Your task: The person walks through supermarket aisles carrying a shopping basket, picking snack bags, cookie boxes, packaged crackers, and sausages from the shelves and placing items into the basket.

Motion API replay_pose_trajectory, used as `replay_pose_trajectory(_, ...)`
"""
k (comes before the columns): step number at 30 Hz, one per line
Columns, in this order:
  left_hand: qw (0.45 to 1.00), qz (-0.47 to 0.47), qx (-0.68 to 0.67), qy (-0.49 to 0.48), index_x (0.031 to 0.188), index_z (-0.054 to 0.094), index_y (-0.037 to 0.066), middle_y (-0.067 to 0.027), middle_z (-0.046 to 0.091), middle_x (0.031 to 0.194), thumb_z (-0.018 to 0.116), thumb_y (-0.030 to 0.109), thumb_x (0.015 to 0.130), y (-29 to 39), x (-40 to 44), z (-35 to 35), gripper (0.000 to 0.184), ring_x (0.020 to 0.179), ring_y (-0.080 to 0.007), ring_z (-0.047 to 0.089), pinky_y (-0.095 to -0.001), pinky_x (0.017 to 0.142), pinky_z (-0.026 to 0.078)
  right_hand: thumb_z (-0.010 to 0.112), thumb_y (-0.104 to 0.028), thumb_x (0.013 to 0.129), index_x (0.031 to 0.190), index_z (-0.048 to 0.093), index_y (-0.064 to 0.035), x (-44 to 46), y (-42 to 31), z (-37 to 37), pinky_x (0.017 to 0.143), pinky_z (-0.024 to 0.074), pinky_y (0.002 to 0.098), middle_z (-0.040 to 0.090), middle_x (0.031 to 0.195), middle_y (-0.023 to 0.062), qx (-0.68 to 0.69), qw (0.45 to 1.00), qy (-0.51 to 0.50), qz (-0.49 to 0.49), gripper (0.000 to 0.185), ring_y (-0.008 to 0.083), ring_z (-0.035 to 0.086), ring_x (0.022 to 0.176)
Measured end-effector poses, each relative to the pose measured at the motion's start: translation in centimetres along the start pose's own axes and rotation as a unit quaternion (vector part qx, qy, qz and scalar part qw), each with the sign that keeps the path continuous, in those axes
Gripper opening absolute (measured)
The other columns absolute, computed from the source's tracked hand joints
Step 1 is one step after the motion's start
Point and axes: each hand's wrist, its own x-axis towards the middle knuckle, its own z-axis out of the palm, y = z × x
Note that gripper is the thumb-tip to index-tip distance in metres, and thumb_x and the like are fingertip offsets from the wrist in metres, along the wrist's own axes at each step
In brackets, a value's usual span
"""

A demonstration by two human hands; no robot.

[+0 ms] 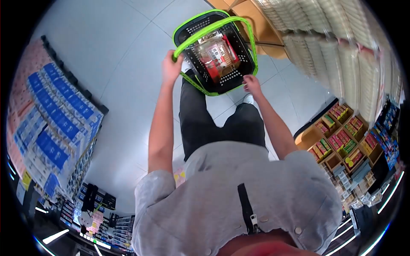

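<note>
My left hand [171, 67] is closed around the green handle [205, 32] of a black shopping basket [200, 70] with a bright green rim. Inside the basket lies a clear plastic food package [218, 55] with a red and white label; its contents are hard to make out. Beside the basket's near right corner is my right hand [251, 84], its fingers curled loosely. Nothing shows between those fingers, and whether they touch the rim I cannot tell.
Blue and white packs [55, 115] are stacked at the left. Wrapped white stacks [316, 59] fill the upper right, by a wooden display [271, 27]. A wooden cubby shelf [337, 134] with small colourful boxes stands right. Pale floor tiles [124, 55] lie below.
</note>
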Motion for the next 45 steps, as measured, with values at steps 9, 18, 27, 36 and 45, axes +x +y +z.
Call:
replay_pose_trajectory(9, 0.961, 0.038, 0.267, 0.062, 0.116, 0.062, 0.021, -0.0072, 0.054, 0.119, 0.059, 0.021, 0.081, -17.5, 20.0, 10.6, 0.034, 0.107, -0.0313, 0.048, -0.0411, 0.088, 0.045, 0.067, -0.02, 0.071, 0.123, 0.046, -0.0078, 25.0, -1.6, 12.4, 0.095, 0.0424, 0.0442, 0.044, 0.13, 0.0144, -0.507, 0.833, 0.093, -0.198, 0.058, 0.0363, 0.046, 0.115)
replay_pose_trajectory(18, 0.982, 0.124, 0.051, -0.131, 0.111, 0.056, 0.007, -0.0144, 0.055, 0.105, 0.057, 0.006, 0.072, -14.5, 15.8, 19.1, 0.039, 0.098, -0.0358, 0.055, -0.0421, 0.084, 0.047, 0.081, -0.032, 0.063, 0.136, 0.032, -0.0002, 33.0, 3.4, 10.5, 0.093, 0.0448, 0.0375, 0.058, 0.115, 0.0221, -0.3, 0.938, 0.066, -0.158, 0.094, 0.0349, 0.057, 0.107)
replay_pose_trajectory(27, 0.896, -0.157, 0.125, -0.395, 0.137, 0.038, 0.004, -0.019, 0.063, 0.105, 0.074, 0.021, 0.063, -31.9, 23.2, 32.2, 0.084, 0.081, -0.026, 0.065, -0.0343, 0.071, 0.052, 0.08, -0.036, 0.064, 0.124, 0.046, -0.0069, 30.2, 10.1, 7.8, 0.086, 0.0474, 0.0398, 0.06, 0.115, 0.0167, -0.354, 0.931, 0.07, -0.057, 0.075, 0.0311, 0.058, 0.105)
replay_pose_trajectory(36, 0.885, -0.2, -0.06, -0.416, 0.137, 0.038, 0.004, -0.0144, 0.062, 0.105, 0.087, 0.029, 0.054, -32.4, 22.1, 29.5, 0.1, 0.078, -0.0142, 0.061, -0.0264, 0.061, 0.051, 0.075, -0.034, 0.073, 0.14, 0.034, -0.0134, 25.8, 4.4, 6.8, 0.09, 0.0461, 0.0377, 0.055, 0.122, 0.02, -0.389, 0.911, -0.033, -0.131, 0.081, 0.0346, 0.057, 0.107)
replay_pose_trajectory(45, 0.891, -0.032, 0.212, -0.4, 0.123, 0.055, 0.004, -0.0206, 0.06, 0.115, 0.078, 0.04, 0.062, -24.8, 21.1, 26.6, 0.074, 0.105, -0.0287, 0.06, -0.0371, 0.086, 0.05, 0.071, -0.008, 0.075, 0.139, 0.04, -0.0159, 16.7, -4.6, 5.1, 0.072, 0.0493, 0.0342, 0.054, 0.088, 0.0151, -0.406, 0.891, 0.039, -0.198, 0.072, 0.0297, 0.057, 0.076)
